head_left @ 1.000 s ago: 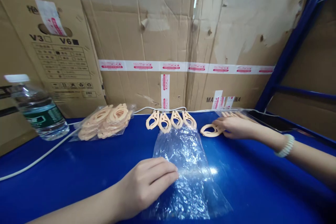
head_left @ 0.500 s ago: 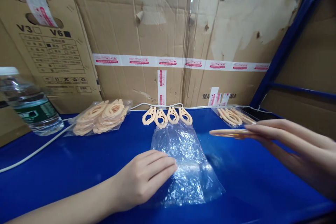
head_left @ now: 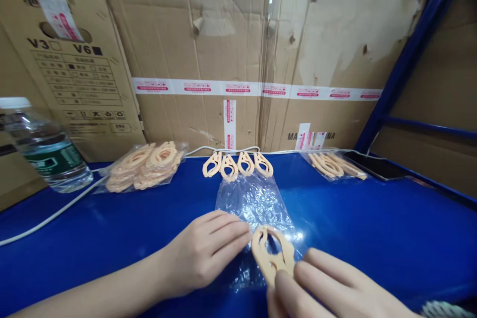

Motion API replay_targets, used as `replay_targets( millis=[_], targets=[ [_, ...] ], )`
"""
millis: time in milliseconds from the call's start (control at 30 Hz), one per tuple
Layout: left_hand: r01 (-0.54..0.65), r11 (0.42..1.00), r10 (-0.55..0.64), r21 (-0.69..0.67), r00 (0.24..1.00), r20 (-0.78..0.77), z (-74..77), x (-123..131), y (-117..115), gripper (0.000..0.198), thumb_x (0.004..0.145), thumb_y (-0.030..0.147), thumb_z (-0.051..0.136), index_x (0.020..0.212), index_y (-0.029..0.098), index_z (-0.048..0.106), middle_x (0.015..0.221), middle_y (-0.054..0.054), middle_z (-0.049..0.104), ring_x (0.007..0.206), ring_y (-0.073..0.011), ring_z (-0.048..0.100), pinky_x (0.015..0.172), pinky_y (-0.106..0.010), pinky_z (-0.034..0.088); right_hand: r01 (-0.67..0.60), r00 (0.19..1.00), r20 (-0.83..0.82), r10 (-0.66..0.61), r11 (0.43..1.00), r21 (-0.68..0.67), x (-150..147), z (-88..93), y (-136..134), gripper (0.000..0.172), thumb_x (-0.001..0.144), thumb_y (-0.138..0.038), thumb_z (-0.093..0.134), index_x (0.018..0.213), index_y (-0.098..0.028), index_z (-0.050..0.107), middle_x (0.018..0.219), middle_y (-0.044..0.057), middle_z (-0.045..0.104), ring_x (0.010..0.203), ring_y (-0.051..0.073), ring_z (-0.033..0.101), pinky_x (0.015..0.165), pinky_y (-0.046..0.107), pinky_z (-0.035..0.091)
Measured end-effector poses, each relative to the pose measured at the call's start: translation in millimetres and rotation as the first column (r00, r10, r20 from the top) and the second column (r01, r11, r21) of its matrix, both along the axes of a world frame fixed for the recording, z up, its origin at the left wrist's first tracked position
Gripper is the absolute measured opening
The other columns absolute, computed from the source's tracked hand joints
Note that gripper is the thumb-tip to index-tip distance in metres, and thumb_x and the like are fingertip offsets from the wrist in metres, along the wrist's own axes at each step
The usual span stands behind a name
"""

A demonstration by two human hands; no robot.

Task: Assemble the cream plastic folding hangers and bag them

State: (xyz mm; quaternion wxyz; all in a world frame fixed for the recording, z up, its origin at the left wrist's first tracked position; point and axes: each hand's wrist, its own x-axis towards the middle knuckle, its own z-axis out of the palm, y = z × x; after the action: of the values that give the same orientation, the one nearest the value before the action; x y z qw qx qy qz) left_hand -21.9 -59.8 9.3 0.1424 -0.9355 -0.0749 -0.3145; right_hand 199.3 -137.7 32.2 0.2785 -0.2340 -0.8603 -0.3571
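Note:
My left hand (head_left: 206, 253) lies flat, fingers stretched out, on the near left edge of a clear plastic bag (head_left: 257, 203) spread on the blue table (head_left: 372, 223). My right hand (head_left: 328, 290) is at the bottom edge of the view, pinching a peach plastic oval piece (head_left: 271, 253) and holding it over the bag's near end, close to my left fingertips. Several more peach pieces (head_left: 238, 165) lie in a row just beyond the bag's far end.
A filled bag of peach pieces (head_left: 143, 166) lies at the back left, another bag of pieces (head_left: 335, 165) at the back right beside a dark phone (head_left: 380, 171). A water bottle (head_left: 44, 151) stands at far left, a white cable (head_left: 48, 218) crosses the table, and cardboard boxes (head_left: 238, 49) wall the back.
My right hand picked a peach piece up from the back right of the table and carried it toward me, down to the bag's near end. The left hand stayed on the bag.

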Motion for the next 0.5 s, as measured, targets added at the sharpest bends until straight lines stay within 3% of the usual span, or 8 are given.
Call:
replay_targets(
  millis=[133, 300, 500],
  targets=[
    [0.007, 0.999, -0.007, 0.037, 1.000, 0.000, 3.5, 1.2, 0.4, 0.029, 0.100, 0.010, 0.039, 0.106, 0.004, 0.067, 0.101, -0.013, 0.074, 0.089, -0.0223, 0.068, 0.077, -0.036, 0.059, -0.017, 0.977, 0.215, 0.010, 0.999, 0.034, -2.6, -0.5, 13.5, 0.033, 0.088, -0.003, 0.039, 0.081, -0.015, 0.069, 0.077, 0.006, 0.068, 0.055, 0.017, 0.057, 0.051, 0.032, 0.047],
    [0.014, 0.998, -0.015, 0.062, 1.000, 0.015, 2.7, 2.6, 1.5, 0.026, 0.098, 0.007, 0.042, 0.106, 0.004, 0.067, 0.100, -0.013, 0.074, 0.088, -0.0222, 0.068, 0.076, -0.036, 0.059, 0.051, 0.981, 0.190, -0.048, 0.999, -0.011, -4.1, -18.6, 22.7, 0.024, 0.081, -0.006, 0.047, 0.070, -0.012, 0.067, 0.069, 0.011, 0.065, 0.052, 0.020, 0.053, 0.045, 0.034, 0.038],
    [-0.005, 1.000, 0.005, 0.016, 0.999, -0.031, 0.9, 4.3, 1.3, 0.030, 0.100, 0.009, 0.038, 0.108, 0.006, 0.067, 0.102, -0.012, 0.074, 0.090, -0.0209, 0.068, 0.077, -0.035, 0.059, 0.128, 0.981, 0.151, -0.121, 0.991, -0.035, -4.2, -29.7, 32.3, 0.022, 0.078, -0.007, 0.050, 0.064, -0.013, 0.065, 0.063, 0.011, 0.058, 0.056, 0.021, 0.048, 0.050, 0.035, 0.032]
  ],
)
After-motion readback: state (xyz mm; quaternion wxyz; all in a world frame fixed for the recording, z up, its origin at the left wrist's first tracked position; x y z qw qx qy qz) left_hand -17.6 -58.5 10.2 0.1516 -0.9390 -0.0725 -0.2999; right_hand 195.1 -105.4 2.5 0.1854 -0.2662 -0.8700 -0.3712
